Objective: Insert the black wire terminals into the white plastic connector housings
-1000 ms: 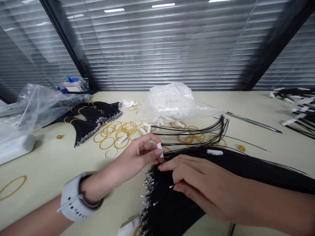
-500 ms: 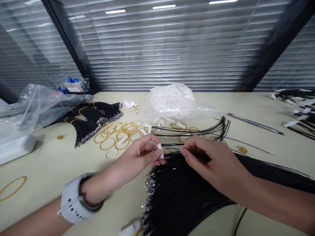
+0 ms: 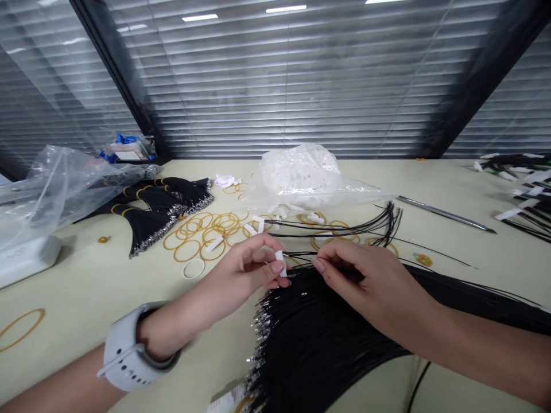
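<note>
Apparently the work sits right at the fingertips: the left hand (image 3: 243,274) has its fingers closed on 1 small white plastic clip (image 3: 281,263), seemingly pinched that way to keep it steady. The right hand (image 3: 365,281) pinches a few strands of the black wires (image 3: 327,338) just beside that clip, perhaps to part them from the mass. Silver-tipped wire ends (image 3: 260,327) fan out below the fingers, across the counter (image 3: 86,298). Just past the fingers lie loose rubber bands (image 3: 202,235) and more white clips (image 3: 258,222), with a clear bag of white parts (image 3: 301,178) beyond. Farther off are banded wire bundles (image 3: 159,212) and a long steel rod (image 3: 445,214).
</note>
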`<state>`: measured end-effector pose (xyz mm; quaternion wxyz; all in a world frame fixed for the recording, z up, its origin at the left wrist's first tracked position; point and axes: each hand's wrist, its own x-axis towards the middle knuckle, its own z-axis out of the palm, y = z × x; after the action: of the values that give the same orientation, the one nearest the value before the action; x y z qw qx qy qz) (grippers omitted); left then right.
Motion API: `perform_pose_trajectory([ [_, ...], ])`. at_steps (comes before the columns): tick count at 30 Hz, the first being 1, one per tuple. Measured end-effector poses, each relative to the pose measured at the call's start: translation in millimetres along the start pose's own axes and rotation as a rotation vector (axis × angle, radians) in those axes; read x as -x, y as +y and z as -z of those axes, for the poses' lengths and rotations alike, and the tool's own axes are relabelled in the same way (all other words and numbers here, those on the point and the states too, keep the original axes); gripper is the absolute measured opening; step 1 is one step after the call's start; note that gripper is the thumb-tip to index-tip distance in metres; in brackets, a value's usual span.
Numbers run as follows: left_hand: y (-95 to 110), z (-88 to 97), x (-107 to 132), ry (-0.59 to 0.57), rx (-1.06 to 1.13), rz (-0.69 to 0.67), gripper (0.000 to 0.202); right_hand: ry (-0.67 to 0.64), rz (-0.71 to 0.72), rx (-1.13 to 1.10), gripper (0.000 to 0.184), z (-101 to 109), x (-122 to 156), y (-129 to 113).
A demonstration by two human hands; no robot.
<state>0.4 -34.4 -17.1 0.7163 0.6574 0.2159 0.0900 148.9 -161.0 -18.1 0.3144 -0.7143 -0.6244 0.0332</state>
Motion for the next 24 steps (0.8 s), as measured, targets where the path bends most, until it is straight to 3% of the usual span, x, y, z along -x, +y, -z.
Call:
perform_pose_trajectory([
  [15, 0.6, -3.6, -1.1, 0.009, -0.077, 0.007, 0.012, 0.002, 0.053, 0.048, 0.011, -1.7, 2.2, 0.8],
  [24, 0.6, -6.9, 4.2, 0.025, -0.23, -0.086, 0.017, -0.015, 0.156, 0.131, 0.017, -5.2, 5.8, 5.1],
])
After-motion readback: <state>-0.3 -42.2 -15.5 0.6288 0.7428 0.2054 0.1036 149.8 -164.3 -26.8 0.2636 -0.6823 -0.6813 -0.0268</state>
